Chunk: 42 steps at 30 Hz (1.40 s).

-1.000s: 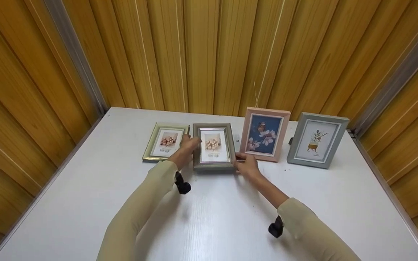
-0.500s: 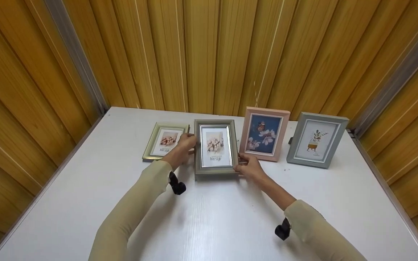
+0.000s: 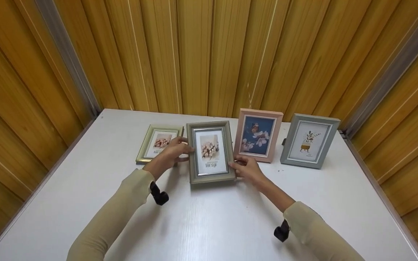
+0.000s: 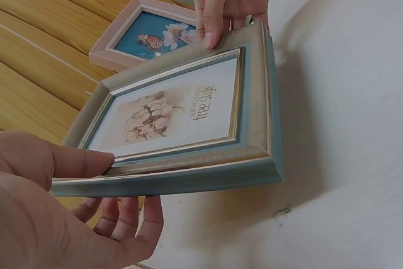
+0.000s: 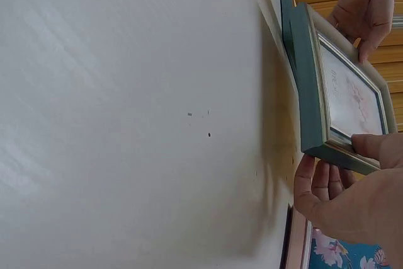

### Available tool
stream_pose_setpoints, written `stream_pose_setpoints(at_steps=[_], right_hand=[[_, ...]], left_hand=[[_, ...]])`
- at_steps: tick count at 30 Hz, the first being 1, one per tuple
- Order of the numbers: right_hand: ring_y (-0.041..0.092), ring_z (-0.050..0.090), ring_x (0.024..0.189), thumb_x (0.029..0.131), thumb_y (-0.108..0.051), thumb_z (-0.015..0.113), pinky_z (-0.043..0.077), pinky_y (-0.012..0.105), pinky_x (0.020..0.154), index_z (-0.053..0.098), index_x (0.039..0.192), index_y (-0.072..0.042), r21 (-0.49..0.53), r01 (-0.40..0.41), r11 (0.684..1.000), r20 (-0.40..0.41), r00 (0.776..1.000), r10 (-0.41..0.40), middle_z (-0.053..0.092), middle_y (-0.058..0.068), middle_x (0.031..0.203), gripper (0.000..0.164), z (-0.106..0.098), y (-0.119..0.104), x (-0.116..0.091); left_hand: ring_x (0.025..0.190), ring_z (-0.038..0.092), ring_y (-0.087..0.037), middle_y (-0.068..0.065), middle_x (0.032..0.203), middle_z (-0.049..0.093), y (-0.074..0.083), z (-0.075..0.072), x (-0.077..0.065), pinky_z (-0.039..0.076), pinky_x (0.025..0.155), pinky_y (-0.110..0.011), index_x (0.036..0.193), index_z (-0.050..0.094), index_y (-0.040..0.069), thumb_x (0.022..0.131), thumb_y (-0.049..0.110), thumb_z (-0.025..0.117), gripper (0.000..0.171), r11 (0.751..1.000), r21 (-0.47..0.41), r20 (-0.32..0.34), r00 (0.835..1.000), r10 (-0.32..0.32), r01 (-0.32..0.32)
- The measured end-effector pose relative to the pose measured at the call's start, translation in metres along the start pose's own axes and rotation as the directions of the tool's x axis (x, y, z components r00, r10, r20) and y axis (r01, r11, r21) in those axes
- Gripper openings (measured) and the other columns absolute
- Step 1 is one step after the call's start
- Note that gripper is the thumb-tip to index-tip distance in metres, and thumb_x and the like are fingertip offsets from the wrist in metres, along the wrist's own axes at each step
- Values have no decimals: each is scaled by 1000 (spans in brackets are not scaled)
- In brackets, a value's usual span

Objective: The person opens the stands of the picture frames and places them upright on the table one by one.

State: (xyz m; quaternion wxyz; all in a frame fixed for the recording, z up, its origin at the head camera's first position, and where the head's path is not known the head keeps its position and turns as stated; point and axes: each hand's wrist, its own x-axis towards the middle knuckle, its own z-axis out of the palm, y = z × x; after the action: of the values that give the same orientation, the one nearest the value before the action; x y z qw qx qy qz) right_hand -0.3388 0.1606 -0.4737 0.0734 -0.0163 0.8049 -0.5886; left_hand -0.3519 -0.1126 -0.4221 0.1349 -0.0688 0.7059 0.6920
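Observation:
Between my two hands is a grey-green picture frame (image 3: pixel 194 174) with a print of pink flowers, tilted up over the white table. My left hand (image 3: pixel 171 154) grips its left side, thumb on the front and fingers curled behind, as the left wrist view shows. On the opposite side my right hand (image 3: pixel 249 168) pinches the lower right edge, its thumb (image 5: pixel 371 145) on the front and its fingertips underneath. In the left wrist view the picture frame (image 4: pixel 258 92) hangs above its own shadow on the table.
A light green picture frame (image 3: pixel 144 146) lies behind my left hand. To the right stand a pink picture frame (image 3: pixel 277 139) with a butterfly print and a grey-green one (image 3: pixel 328 143) with a plant print. Wood-look walls (image 3: pixel 194 54) enclose the white table (image 3: pixel 209 224).
The held picture frame has come up and toward me, tilting more upright, and both hands moved with it. The head view has shifted slightly. The other picture frames stay put.

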Motion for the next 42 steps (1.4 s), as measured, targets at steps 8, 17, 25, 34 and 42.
stream_pose_setpoints(at_steps=[8,17,25,34,42], right_hand=[[13,64,96,97,-12,68,62,33,84,58,135,8,50,10,999,58,998,-13,61,18,123,44,-9,0,-2],[10,64,99,100,-10,64,63,31,82,49,142,8,80,53,995,73,996,-59,59,20,128,48,-21,2,-3],[11,64,103,101,-9,62,62,30,83,46,147,7,89,57,994,132,989,-68,58,21,130,51,-25,7,-4],[11,60,103,103,-8,57,62,34,83,41,150,8,141,21,990,217,975,-51,54,19,131,52,-24,10,-7],[17,60,111,103,-8,53,61,40,91,40,150,7,118,-18,993,273,962,-15,53,21,137,50,-21,14,-8]], left_hand=[[104,61,-23,-11,113,53,9,1,-7,53,105,-47,136,45,2,92,3,68,50,1000,4,14,1000,26,-26],[102,65,-23,-11,111,52,27,12,-17,57,100,-45,132,47,0,89,2,73,50,995,48,58,995,80,-83],[100,64,-23,-12,112,52,38,22,-29,61,91,-41,128,48,0,86,4,76,50,985,102,79,988,131,-139],[96,60,-18,-8,109,53,45,38,-40,63,82,-34,119,51,6,82,12,82,48,964,146,98,973,211,-224],[88,61,-14,-4,101,55,49,58,-51,63,79,-34,121,53,6,82,7,80,49,960,107,175,956,237,-258]])
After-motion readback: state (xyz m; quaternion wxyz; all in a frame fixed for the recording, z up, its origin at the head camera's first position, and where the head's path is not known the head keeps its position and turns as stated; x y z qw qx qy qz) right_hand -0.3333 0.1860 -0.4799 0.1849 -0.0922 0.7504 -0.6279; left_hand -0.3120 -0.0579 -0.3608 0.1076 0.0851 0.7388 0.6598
